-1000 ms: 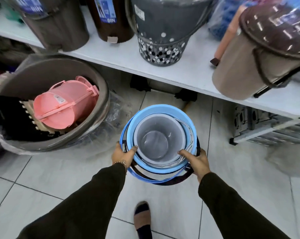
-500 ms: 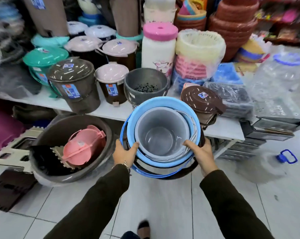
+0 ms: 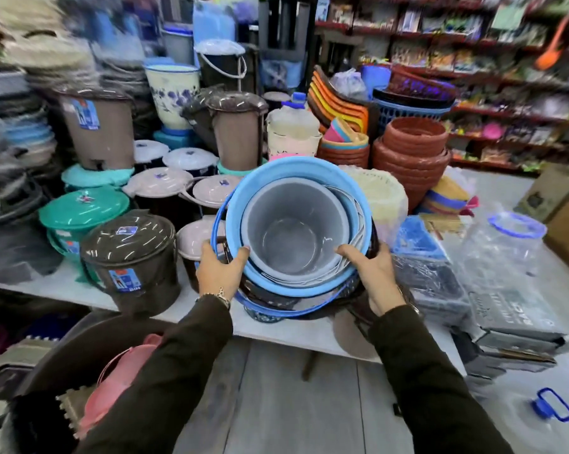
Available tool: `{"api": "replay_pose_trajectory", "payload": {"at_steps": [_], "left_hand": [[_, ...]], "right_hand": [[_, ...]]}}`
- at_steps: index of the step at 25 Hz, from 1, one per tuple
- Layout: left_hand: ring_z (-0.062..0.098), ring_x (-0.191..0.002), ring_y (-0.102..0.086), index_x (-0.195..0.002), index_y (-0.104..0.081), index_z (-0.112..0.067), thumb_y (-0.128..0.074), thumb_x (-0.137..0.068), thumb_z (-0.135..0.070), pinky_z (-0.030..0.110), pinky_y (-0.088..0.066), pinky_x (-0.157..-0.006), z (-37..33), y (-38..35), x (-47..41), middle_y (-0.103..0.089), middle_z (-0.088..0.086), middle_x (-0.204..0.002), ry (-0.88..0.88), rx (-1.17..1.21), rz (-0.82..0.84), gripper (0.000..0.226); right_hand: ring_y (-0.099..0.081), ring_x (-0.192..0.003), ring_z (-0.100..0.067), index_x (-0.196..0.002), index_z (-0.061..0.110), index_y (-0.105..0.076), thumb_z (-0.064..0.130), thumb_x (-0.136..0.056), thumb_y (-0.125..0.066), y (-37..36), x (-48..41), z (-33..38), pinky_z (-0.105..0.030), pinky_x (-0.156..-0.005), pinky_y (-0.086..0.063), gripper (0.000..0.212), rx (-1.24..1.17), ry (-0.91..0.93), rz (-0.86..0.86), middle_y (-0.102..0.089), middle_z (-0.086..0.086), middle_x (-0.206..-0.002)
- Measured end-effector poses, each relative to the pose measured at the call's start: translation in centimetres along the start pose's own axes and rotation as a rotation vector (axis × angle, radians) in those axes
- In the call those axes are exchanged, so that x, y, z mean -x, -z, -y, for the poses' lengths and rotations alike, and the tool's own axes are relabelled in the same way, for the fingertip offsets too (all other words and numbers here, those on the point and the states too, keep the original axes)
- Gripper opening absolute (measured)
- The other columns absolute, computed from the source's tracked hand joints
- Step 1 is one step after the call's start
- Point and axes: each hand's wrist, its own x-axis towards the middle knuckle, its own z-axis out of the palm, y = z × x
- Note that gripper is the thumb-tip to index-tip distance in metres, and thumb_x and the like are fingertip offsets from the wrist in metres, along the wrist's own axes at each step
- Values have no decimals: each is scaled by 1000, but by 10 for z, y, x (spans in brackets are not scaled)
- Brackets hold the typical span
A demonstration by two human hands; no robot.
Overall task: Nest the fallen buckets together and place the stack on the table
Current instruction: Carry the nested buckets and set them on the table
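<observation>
A nested stack of buckets point(image 3: 296, 191) is held up in front of me: a grey bucket point(image 3: 293, 237) sits inside a light blue one, with darker buckets and a blue handle around them. My left hand point(image 3: 219, 270) grips the stack's left rim, thumb over the edge. On the right rim, my right hand point(image 3: 371, 273) grips it the same way. The stack hangs over the front edge of the white table point(image 3: 293, 335), with its underside hidden behind the rims.
The table is crowded with lidded bins: a dark brown one point(image 3: 129, 257) at left, teal point(image 3: 83, 211) and pale lids behind, terracotta pots point(image 3: 411, 152) and packaged goods point(image 3: 505, 306) at right. A large tub point(image 3: 90, 352) holding a pink bucket point(image 3: 113, 391) stands on the floor at lower left.
Both hands have lifted the bucket stack from near the floor up to table height and forward over the table's front edge. The view has risen with it.
</observation>
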Motion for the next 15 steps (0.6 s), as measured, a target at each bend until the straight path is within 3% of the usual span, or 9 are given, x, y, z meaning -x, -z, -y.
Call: {"api": "replay_pose_trajectory", "payload": {"at_steps": [3,6,10,15], "left_hand": [[36,-114,-60,-125,-51,-9,-74,-80,-41,45,-48,-100,3,-18,-77,-64,18,-122,46,-83,53,60],[38,-117,-59,-127,-50,-6,-75,-80,-37,47,-46,-103,28,-38,-141,-63,19,-123,157,-133,123,62],[38,-113,-61,-120,-52,-5,-77,-79,-33,46,-47,-102,83,-59,-190,-65,20,-122,322,-187,190,56],[38,-128,-53,-139,-43,-8,-78,-79,-31,43,-41,-110,131,-80,-215,-56,17,-141,441,-294,263,73]], "right_hand": [[-72,-98,-21,-123,14,-58,37,-49,-91,-43,-60,-11,-38,-86,-58,84,14,-69,-15,-74,-5,-111],[-71,-84,-6,-105,21,-65,37,-55,-91,-77,-103,-45,-27,-74,-56,59,46,-143,-40,-75,0,-103],[-73,-94,-21,-99,16,-72,35,-63,-91,-106,-141,-101,-38,-92,-57,45,122,-269,-77,-77,-6,-106],[-66,-96,-29,-117,-1,-60,48,-63,-88,-118,-165,-154,-39,-91,-54,78,298,-491,-139,-68,-15,-107]]}}
